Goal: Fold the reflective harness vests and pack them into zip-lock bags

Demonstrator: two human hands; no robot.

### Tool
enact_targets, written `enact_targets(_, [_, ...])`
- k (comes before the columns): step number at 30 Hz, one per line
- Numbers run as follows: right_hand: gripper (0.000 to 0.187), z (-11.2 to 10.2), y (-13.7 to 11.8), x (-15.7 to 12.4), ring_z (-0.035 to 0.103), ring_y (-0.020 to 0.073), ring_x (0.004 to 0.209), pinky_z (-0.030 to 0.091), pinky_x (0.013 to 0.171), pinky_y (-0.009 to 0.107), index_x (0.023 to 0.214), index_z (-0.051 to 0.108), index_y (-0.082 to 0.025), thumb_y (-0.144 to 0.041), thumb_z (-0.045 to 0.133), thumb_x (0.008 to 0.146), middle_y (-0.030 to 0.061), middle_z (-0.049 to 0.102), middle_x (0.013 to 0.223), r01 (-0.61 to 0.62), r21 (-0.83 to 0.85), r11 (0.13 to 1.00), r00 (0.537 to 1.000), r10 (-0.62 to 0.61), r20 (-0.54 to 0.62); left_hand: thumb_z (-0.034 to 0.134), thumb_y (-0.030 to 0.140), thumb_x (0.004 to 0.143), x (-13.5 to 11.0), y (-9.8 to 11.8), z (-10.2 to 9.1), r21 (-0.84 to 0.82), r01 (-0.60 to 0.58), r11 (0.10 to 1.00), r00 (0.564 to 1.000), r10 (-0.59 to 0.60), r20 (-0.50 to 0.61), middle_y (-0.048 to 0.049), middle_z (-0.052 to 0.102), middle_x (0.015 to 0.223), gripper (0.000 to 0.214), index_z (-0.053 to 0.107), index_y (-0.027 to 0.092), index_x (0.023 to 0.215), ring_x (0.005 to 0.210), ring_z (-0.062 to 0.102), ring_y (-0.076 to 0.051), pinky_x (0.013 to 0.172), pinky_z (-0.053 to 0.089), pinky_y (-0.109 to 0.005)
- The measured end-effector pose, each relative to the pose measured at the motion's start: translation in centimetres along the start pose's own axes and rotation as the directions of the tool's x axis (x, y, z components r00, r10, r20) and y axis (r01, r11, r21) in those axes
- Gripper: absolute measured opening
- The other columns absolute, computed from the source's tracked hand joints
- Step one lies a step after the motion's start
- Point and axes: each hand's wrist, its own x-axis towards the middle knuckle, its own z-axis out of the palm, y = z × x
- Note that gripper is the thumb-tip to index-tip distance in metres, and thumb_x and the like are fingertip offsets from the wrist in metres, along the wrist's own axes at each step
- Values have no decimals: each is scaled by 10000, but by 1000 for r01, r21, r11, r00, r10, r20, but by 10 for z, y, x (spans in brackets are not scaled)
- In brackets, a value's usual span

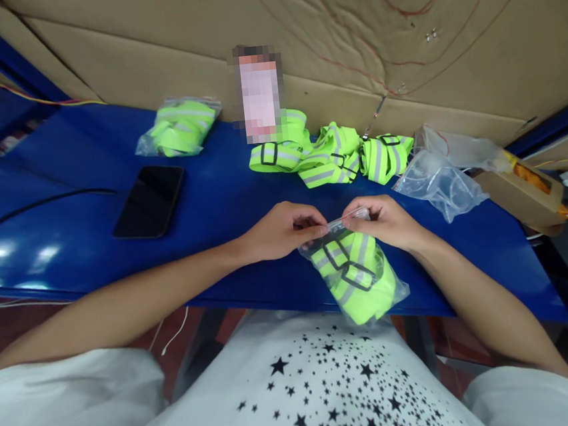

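My left hand [281, 229] and my right hand [383, 219] pinch the top edge of a clear plastic bag [355, 274] between them, fingers closed on its mouth. The bag holds a folded neon-yellow reflective strap with grey stripes and black buckles, and hangs over the near edge of the blue table [222, 199]. Beyond my hands lie several loose folded neon straps [328, 152] in a row.
A black phone [149, 200] lies face up at the left. A filled bag of straps [180, 126] sits at the back left. Empty clear bags [439, 181] and a cardboard box [523, 190] are at the right. A cardboard wall stands behind the table.
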Motion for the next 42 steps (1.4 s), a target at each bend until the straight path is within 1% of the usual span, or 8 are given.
enact_targets(3, [272, 3, -2, -1, 377, 75, 559, 262, 512, 230, 836, 666, -167, -431, 728, 857, -49, 490, 626, 33, -12, 999, 999, -33, -7, 673, 383, 901, -2, 1, 1, 13, -17, 1000, 1000, 17, -3, -23, 672, 727, 262, 727, 128, 929, 628, 573, -105, 570, 428, -201])
enact_targets(7, [201, 8, -6, -2, 439, 86, 604, 310, 551, 231, 846, 654, -176, -368, 715, 858, -27, 573, 700, 78, -55, 995, 997, -76, 35, 659, 383, 908, -3, 0, 5, 47, -50, 998, 998, 51, -31, -18, 666, 750, 248, 712, 140, 898, 654, 569, -102, 580, 423, -193])
enact_targets(10, [185, 11, -6, -1, 468, 91, 620, 330, 574, 236, 867, 668, -176, -355, 714, 855, -15, 623, 743, 75, -53, 996, 997, -73, 31, 646, 384, 914, -3, -2, 8, 68, -55, 996, 997, 59, -55, -9, 648, 741, 248, 692, 142, 886, 647, 553, -98, 573, 412, -188])
enact_targets(15, [180, 12, -2, 0, 489, 94, 642, 345, 601, 238, 864, 679, -178, -352, 723, 856, -20, 623, 744, 82, -20, 996, 997, -82, 8, 631, 387, 927, -4, -2, 11, 74, -58, 996, 996, 63, -61, 9, 605, 708, 254, 677, 143, 878, 618, 512, -87, 558, 386, -184])
enact_targets(22, [244, 13, 1, 1, 516, 98, 638, 355, 591, 239, 894, 708, -177, -393, 780, 808, -10, 662, 761, 16, 45, 999, 999, -18, 30, 633, 384, 929, -4, -2, 13, 101, -70, 992, 993, 80, -90, -8, 654, 748, 252, 689, 139, 913, 634, 539, -95, 572, 404, -192])
enact_targets(27, [232, 16, -2, -1, 492, 89, 606, 345, 570, 240, 861, 720, -181, -400, 779, 814, -16, 645, 717, 50, 19, 999, 998, -49, -30, 641, 364, 928, -6, 0, 14, 136, -109, 985, 984, 126, -128, -9, 660, 758, 229, 690, 140, 913, 641, 554, -94, 580, 413, -192])
enact_targets(36, [282, 19, -1, 2, 532, 103, 619, 388, 586, 250, 870, 744, -185, -430, 822, 754, -7, 671, 724, -34, 103, 994, 999, 37, -34, 652, 417, 917, -2, -4, 9, 29, -50, 998, 995, 52, -90, -17, 665, 771, 283, 698, 138, 932, 662, 561, -104, 584, 414, -196])
enact_targets(42, [222, 23, -6, -1, 555, 108, 639, 403, 609, 254, 837, 752, -193, -393, 818, 767, -6, 683, 729, 0, 102, 995, 998, 6, -61, 663, 376, 912, -6, 5, 12, 77, -54, 996, 990, 64, -123, -3, 656, 722, 243, 717, 140, 885, 622, 531, -91, 557, 383, -189])
